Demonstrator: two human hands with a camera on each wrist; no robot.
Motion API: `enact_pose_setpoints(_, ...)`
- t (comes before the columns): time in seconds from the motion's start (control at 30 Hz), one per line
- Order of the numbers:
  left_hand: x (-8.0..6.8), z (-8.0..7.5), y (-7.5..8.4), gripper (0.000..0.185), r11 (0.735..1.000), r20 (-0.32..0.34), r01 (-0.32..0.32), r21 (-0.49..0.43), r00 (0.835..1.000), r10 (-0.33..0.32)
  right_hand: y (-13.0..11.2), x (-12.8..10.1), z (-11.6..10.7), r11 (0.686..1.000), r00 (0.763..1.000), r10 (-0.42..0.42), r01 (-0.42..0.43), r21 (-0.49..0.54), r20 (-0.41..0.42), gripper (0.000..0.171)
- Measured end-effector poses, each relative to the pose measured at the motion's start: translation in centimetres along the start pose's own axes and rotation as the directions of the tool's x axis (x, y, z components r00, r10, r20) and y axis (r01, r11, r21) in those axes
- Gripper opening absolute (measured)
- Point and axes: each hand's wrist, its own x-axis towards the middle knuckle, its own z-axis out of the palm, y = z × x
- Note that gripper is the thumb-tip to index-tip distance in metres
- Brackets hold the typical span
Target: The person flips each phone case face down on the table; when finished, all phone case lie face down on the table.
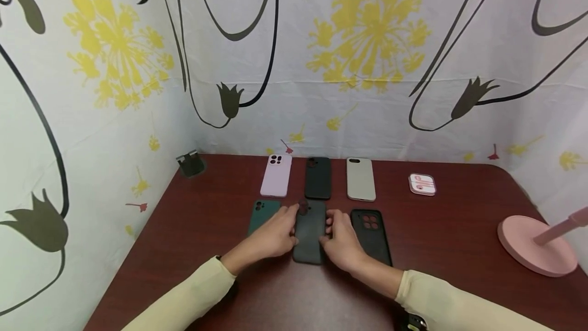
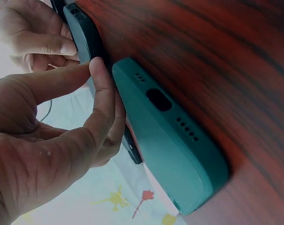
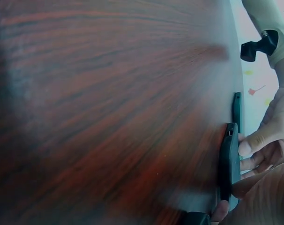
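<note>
A dark grey phone case [image 1: 310,236] lies on the table between the two hands, a brown round spot at its upper left corner. My left hand [image 1: 274,234] grips its left edge with thumb and fingers. Along the opposite edge, my right hand [image 1: 342,241] holds it the same way. Beside the left hand lies a green phone case [image 2: 165,140], partly covered by that hand in the head view. A black phone case [image 1: 374,239] with a square camera cutout lies just right of the right hand, its lower part behind the forearm.
Behind the hands, a lilac case [image 1: 276,178], a black case [image 1: 318,180] and a beige case [image 1: 361,180] form a row. An earphone box [image 1: 422,184] and a pink round stand [image 1: 528,244] are to the right. A dark clip-like object [image 1: 191,164] sits at the far left corner.
</note>
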Motion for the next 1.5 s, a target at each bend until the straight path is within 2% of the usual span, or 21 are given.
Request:
enact_pose_setpoints(0.23, -0.1, 0.1, 0.0, 0.078, 0.999, 0.019, 0.039, 0.007, 0.999, -0.04, -0.3, 0.2, 0.2, 1.0, 1.0, 0.019, -0.019, -0.007, 0.018, 0.06)
enact_pose_setpoints(0.4, -0.2, -0.1, 0.3, 0.084, 0.998, 0.015, 0.06, -0.017, 0.998, -0.06, -0.6, 0.1, -0.7, 0.994, 0.995, 0.089, -0.092, 0.063, 0.05, 0.066)
enact_pose_setpoints(0.5, -0.4, -0.1, 0.4, 0.084, 0.998, -0.009, 0.059, -0.017, 0.998, -0.059, -0.7, -0.2, -1.6, 0.986, 0.99, 0.121, -0.128, 0.104, 0.068, 0.066)
enact_pose_setpoints(0.67, -0.4, -0.2, 1.2, 0.085, 1.0, -0.073, 0.021, 0.0, 0.997, -0.021, -0.5, -1.0, -3.7, 0.98, 0.987, 0.134, -0.145, 0.135, 0.089, 0.062)
enact_pose_setpoints(0.73, -0.3, -0.3, 1.6, 0.085, 0.999, -0.073, -0.018, -0.046, 0.997, 0.015, -0.4, -1.3, -4.7, 0.978, 0.987, 0.135, -0.148, 0.149, 0.092, 0.061)
enact_pose_setpoints(0.8, -0.2, -0.3, 2.0, 0.083, 0.988, -0.045, -0.059, -0.144, 0.998, 0.053, -0.3, -1.5, -5.8, 0.977, 0.987, 0.13, -0.143, 0.158, 0.091, 0.06)
enact_pose_setpoints(0.9, 0.0, -0.2, 2.6, 0.082, 0.936, 0.033, -0.079, -0.342, 0.995, 0.096, -0.2, -1.7, -7.4, 0.981, 0.99, 0.12, -0.129, 0.147, 0.067, 0.06)
enact_pose_setpoints(1.0, 0.2, 0.0, 3.4, 0.079, 0.866, 0.111, -0.032, -0.5, 0.989, 0.101, 0.2, -2.1, -8.8, 0.982, 0.991, 0.126, -0.132, 0.138, 0.05, 0.062)
enact_pose_setpoints(1.07, 0.3, 0.3, 3.9, 0.078, 0.823, 0.148, 0.002, -0.568, 0.984, 0.099, 0.5, -2.4, -9.6, 0.978, 0.989, 0.141, -0.147, 0.147, 0.049, 0.062)
enact_pose_setpoints(1.2, 0.6, 0.9, 4.9, 0.078, 0.75, 0.199, 0.055, -0.659, 0.975, 0.103, 1.2, -2.9, -10.7, 0.969, 0.982, 0.182, -0.187, 0.161, 0.048, 0.065)
enact_pose_setpoints(1.37, 1.1, 2.0, 5.9, 0.081, 0.693, 0.232, 0.083, -0.716, 0.965, 0.125, 2.0, -3.1, -11.2, 0.953, 0.971, 0.236, -0.24, 0.182, 0.044, 0.069)
enact_pose_setpoints(1.5, 1.4, 3.0, 6.7, 0.08, 0.634, 0.255, 0.107, -0.766, 0.956, 0.146, 2.9, -3.0, -11.1, 0.925, 0.955, 0.293, -0.293, 0.241, 0.039, 0.067)
